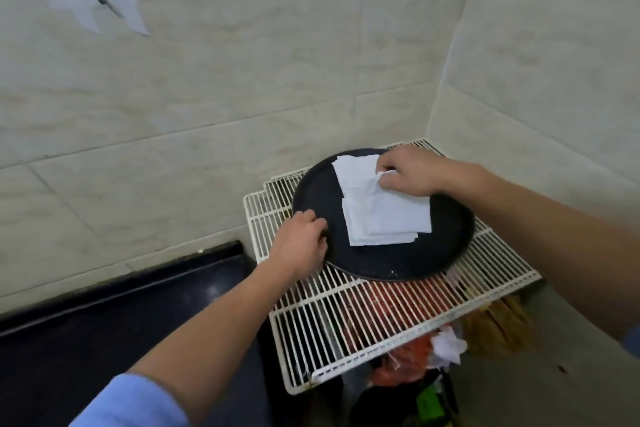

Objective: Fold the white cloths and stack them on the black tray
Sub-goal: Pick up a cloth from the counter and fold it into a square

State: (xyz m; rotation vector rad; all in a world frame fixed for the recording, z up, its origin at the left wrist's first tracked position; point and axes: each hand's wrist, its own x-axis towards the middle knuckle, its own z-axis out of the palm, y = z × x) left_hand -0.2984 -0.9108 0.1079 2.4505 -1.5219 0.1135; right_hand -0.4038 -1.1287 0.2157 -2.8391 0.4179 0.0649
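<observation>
Over in the tiled corner, the round black tray (398, 263) sits on a white wire rack (346, 322), its far rim close to the wall (242, 62). The left hand (303, 239) curls over the tray's left rim, fingers hooked on the edge and gripping it. The right hand (410, 172) reaches in from the right side and pinches a bunched edge of the upper cloth (355, 173) between thumb and fingertips, the rest of the fingers tucked in.

That upper cloth lies flat on the far half of the tray, with one corner pointing toward the far rim. Just nearer is the folded stack (384, 222), a squarish pile of white layers with its long axis running roughly left to right across the tray. Its near edges are stepped rather than flush. The two together form a white band from the far rim toward the tray's middle, touching where they meet.

A black counter (104, 315) lies to the left of the rack. Red things and crumpled bags show through and below the wires, too blurred to name. Light blue sleeves (131, 402) are pushed up the forearms.
</observation>
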